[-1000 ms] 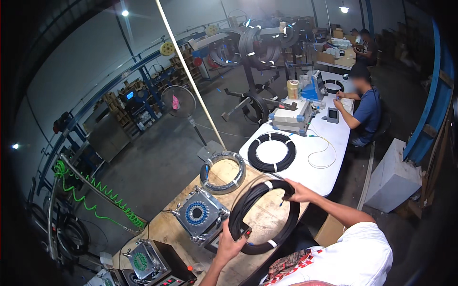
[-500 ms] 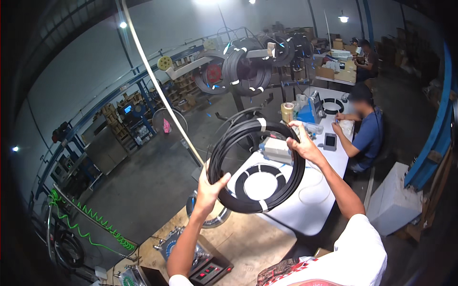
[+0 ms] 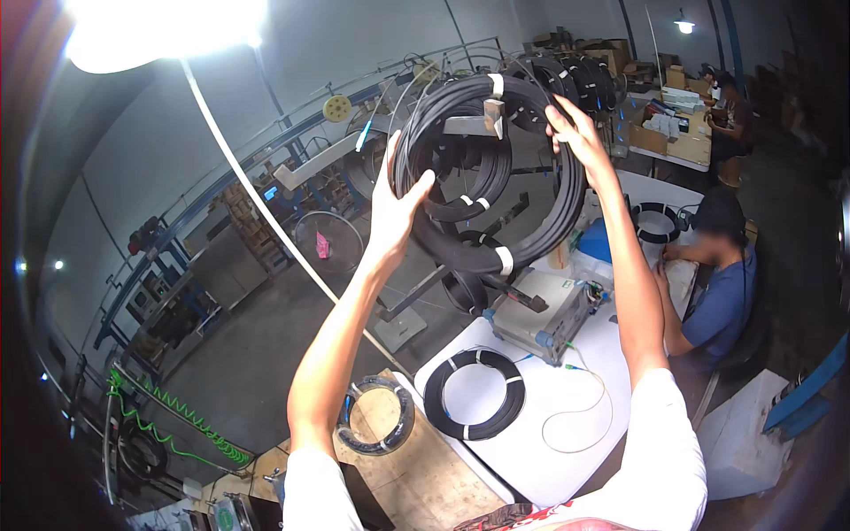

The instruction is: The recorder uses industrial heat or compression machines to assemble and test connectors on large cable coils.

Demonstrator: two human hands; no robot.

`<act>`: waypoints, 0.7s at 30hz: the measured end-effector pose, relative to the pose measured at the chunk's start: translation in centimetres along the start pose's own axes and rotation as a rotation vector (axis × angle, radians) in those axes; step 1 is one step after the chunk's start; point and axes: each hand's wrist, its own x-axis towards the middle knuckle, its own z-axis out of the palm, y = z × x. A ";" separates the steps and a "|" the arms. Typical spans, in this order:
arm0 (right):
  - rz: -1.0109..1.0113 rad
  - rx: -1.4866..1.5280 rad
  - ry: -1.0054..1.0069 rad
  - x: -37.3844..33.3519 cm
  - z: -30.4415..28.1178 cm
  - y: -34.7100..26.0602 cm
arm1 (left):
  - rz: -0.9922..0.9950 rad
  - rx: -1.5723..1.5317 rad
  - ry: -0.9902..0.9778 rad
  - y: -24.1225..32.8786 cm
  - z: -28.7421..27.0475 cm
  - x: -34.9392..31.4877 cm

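Raised in front of me, a thick coil of black cable with white tape bands is held upright between my hands. My left hand grips its left side, thumb over the inner edge. At the upper right side my right hand has its fingers curled around the coil. A thin cable end with a green-tipped connector sticks out to the left. Through the ring show the square end of a rack arm and other hanging black coils; whether the held coil touches the arm I cannot tell.
Below are a white table with a black cable coil and a grey instrument box, and a wooden table with another coil. A seated co-worker is at the right. A pale pole slants across the left.
Both my hands have lifted the coil from above the tables up to the rack arm's height. The view has shifted, and a bright lamp now shows at the upper left.
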 end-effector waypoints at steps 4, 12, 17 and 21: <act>0.019 0.028 -0.045 6.4 0.6 4.5 | -0.011 0.039 0.019 -4.0 -0.2 5.0; -0.003 -0.068 0.000 8.5 4.5 15.4 | 0.153 0.373 0.157 -13.4 -2.8 6.4; -0.055 0.056 0.068 9.8 5.6 19.8 | 0.112 0.676 0.343 -14.6 -1.2 6.4; -0.112 0.177 -0.015 10.5 6.4 20.5 | 0.240 0.824 0.459 -15.8 -1.5 6.4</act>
